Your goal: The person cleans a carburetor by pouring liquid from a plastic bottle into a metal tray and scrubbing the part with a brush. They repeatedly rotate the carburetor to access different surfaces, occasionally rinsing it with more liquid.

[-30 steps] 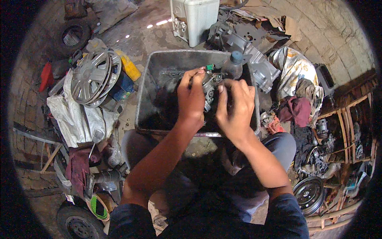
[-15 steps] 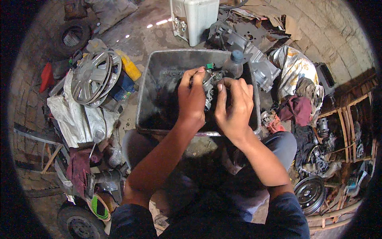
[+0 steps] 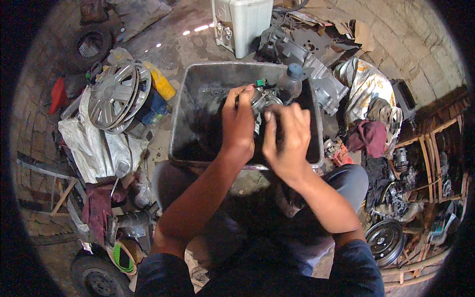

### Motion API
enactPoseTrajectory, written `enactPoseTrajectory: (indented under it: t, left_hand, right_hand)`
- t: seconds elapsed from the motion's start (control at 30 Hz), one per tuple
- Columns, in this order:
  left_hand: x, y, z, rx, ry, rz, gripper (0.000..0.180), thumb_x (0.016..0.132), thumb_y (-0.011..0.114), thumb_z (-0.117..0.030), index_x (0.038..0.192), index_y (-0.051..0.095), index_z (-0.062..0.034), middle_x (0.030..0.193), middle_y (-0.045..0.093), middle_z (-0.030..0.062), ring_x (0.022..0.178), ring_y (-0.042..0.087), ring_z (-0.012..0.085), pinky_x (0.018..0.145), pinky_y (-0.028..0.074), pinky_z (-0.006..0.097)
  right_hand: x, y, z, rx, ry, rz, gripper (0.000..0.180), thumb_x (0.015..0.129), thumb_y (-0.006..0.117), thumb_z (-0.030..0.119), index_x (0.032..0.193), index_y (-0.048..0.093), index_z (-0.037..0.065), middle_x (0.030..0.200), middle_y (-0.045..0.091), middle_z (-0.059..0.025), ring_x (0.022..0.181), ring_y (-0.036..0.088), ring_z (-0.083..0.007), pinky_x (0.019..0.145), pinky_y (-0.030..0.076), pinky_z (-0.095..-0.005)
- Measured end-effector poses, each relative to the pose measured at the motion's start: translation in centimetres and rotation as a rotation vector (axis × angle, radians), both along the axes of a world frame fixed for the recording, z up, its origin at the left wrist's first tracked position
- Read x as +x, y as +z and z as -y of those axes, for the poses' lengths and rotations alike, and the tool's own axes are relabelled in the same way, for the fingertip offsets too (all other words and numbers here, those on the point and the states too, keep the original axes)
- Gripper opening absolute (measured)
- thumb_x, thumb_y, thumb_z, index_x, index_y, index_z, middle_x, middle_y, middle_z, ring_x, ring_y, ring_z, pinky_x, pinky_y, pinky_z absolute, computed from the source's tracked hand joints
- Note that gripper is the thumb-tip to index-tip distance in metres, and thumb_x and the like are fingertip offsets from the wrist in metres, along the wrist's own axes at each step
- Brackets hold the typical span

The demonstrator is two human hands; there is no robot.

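Observation:
A small silvery metal engine part (image 3: 267, 97), much like a carburetor, is held over a dark tub (image 3: 178, 123). A green piece (image 3: 261, 82) shows at its far end. My left hand (image 3: 238, 119) is closed round its left side, with the thumb and palm side hidden. Close against its right side is my right hand (image 3: 289, 129), the fingers curled and the thumb drawn toward the forefinger. Whatever those fingertips pinch, if anything, is too small and blurred to make out. Much of the part is covered by both hands.
A clear bottle with a blue cap (image 3: 294, 73) stands in the tub's far right corner. Hubcaps (image 3: 116, 99) and a white sack (image 3: 94, 143) lie at left. A white container (image 3: 242, 24) stands beyond; a grey metal housing (image 3: 324, 84) is at right.
My right hand has shifted slightly left and down, its fingers more blurred and curled near the metal part. My left hand and the tub stay in place.

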State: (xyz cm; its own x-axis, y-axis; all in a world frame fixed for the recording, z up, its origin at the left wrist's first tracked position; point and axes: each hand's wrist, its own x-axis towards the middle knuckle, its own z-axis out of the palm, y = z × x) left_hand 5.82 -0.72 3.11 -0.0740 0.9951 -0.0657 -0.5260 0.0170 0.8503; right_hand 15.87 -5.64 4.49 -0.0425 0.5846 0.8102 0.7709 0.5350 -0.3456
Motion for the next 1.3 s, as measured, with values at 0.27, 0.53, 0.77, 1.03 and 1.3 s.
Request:
enactPoseTrajectory:
  t: [0.27,0.53,0.77,1.03,1.3]
  left_hand:
    - [-0.1,0.5,0.4,-0.007,0.008,-0.008,0.021,0.101,0.059,-0.02,0.11,0.065,-0.002,0.103,0.064,0.0039,0.097,0.056,0.0127,0.089,0.044,0.028]
    - [0.3,0.7,0.2,-0.012,0.064,-0.038,0.021,0.101,0.06,-0.02,0.11,0.065,-0.0016,0.102,0.064,0.0033,0.096,0.055,0.012,0.089,0.044,0.029]
    - [0.0,0.7,0.3,-0.018,0.04,-0.019,0.021,0.101,0.059,-0.02,0.111,0.065,-0.0021,0.101,0.064,0.0032,0.094,0.055,0.0117,0.087,0.045,0.028]
    - [0.0,0.3,0.0,-0.092,-0.002,0.108,0.023,0.101,0.06,-0.021,0.111,0.065,-0.0008,0.1,0.064,0.004,0.091,0.058,0.0124,0.084,0.047,0.029]
    - [0.2,0.2,0.2,-0.078,-0.003,0.093,0.022,0.101,0.06,-0.021,0.11,0.065,-0.0011,0.098,0.064,0.0035,0.09,0.058,0.0123,0.082,0.048,0.029]
  right_hand:
    - [-0.1,-0.1,0.2,0.011,0.026,0.0,0.01,0.086,0.064,-0.006,0.094,0.063,-0.001,0.084,0.063,-0.0138,0.073,0.055,-0.0311,0.069,0.038,-0.0398]
    - [-0.2,-0.6,0.2,0.003,0.046,0.014,0.011,0.085,0.064,-0.007,0.093,0.063,-0.001,0.084,0.063,-0.0127,0.072,0.055,-0.0298,0.068,0.036,-0.0402]
    - [0.2,-0.1,0.2,0.001,0.041,0.032,0.01,0.087,0.065,-0.005,0.096,0.063,-0.001,0.088,0.064,-0.0137,0.075,0.056,-0.0311,0.071,0.039,-0.0397]
    - [0.9,-0.7,-1.0,-0.002,-0.053,0.012,0.016,0.085,0.067,-0.001,0.1,0.062,0.0,0.085,0.061,-0.0148,0.078,0.054,-0.0333,0.07,0.036,-0.0435]
    - [0.7,0.1,-0.3,0.034,-0.117,0.022,0.011,0.084,0.069,-0.004,0.094,0.067,0.001,0.079,0.062,-0.0112,0.069,0.055,-0.0283,0.066,0.038,-0.0387]
